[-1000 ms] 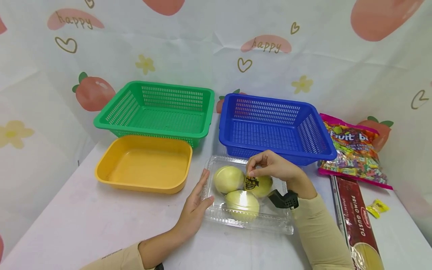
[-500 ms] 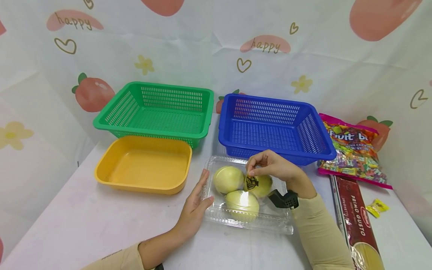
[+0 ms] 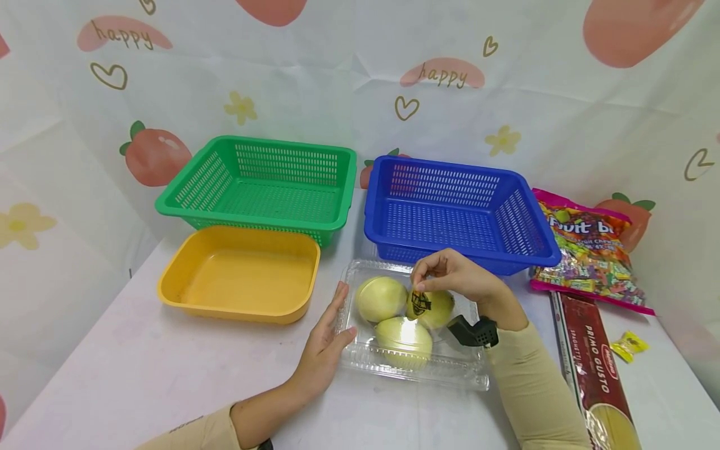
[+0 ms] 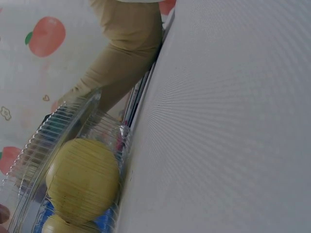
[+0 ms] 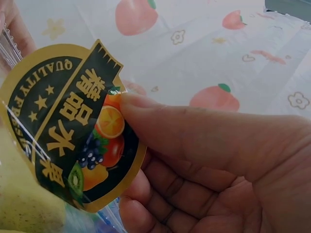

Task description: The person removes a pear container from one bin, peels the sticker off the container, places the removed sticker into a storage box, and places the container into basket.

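Note:
A lidded clear plastic fruit box (image 3: 360, 356) holds three yellow-green round fruits, one of them the near fruit (image 3: 404, 342). Its ribbed wall and a fruit (image 4: 83, 179) also fill the lower left of the left wrist view. My left hand (image 3: 323, 350) rests with straight fingers along the box's left side. Above the lid, my right hand (image 3: 450, 275) pinches the edge of a round black-and-gold sticker (image 5: 73, 126) between thumb and fingers. The sticker shows printed fruit and lettering, and its free part hangs over the back right fruit in the head view.
An orange tub (image 3: 242, 275) stands left of the box, before a green basket (image 3: 281, 215). Behind the box is a blue basket (image 3: 450, 247). To the right lie a candy bag (image 3: 590, 256), a spaghetti pack (image 3: 596, 362) and a yellow wrapped candy (image 3: 629, 345).
The sticker in my right hand has tilted slightly, its printing now foreshortened in the head view. My left hand and the box have stayed in place.

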### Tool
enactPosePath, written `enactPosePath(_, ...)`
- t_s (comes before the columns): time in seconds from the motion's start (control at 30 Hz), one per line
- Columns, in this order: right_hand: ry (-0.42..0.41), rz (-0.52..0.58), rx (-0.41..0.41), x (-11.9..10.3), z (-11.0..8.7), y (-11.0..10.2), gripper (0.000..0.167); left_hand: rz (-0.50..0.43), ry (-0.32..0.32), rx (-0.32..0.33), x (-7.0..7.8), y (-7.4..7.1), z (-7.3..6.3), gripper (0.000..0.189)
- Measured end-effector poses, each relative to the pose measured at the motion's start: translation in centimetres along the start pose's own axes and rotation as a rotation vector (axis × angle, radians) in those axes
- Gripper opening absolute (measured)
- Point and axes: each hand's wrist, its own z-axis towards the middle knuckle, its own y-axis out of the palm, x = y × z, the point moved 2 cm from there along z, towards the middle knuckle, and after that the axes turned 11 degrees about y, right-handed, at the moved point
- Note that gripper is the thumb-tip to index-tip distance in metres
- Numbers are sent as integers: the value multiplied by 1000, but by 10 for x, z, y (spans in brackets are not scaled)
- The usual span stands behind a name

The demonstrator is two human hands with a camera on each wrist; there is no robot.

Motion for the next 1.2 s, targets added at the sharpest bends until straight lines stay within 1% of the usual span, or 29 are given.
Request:
enactPosePath(0.13, 8, -1, 8, 1, 0, 0, 13, -3, -12, 4, 1, 0, 0, 64)
enactPosePath(0.5, 26, 14, 36, 1, 0, -2, 20, -3, -21, -4, 3, 0, 1, 64)
enactPosePath(0.77, 30, 25, 58, 2, 0, -2, 19, -5, -23, -4, 2, 0, 1, 65)
enactPosePath(0.83, 34, 56, 97, 3, 1, -4, 19, -6, -21, -4, 2, 0, 0, 65)
enactPosePath(0.97, 53, 131, 211, 5, 0, -9, 23, -7, -8, 0, 2, 0, 0, 66)
enactPosePath(1.03, 59, 148, 249, 5, -1, -11, 25, -8, -3, 2, 2, 0, 0, 66)
enactPosePath(1.2, 49, 160, 242, 5, -2, -13, 24, -11, 7, 3, 1, 0, -1, 66)
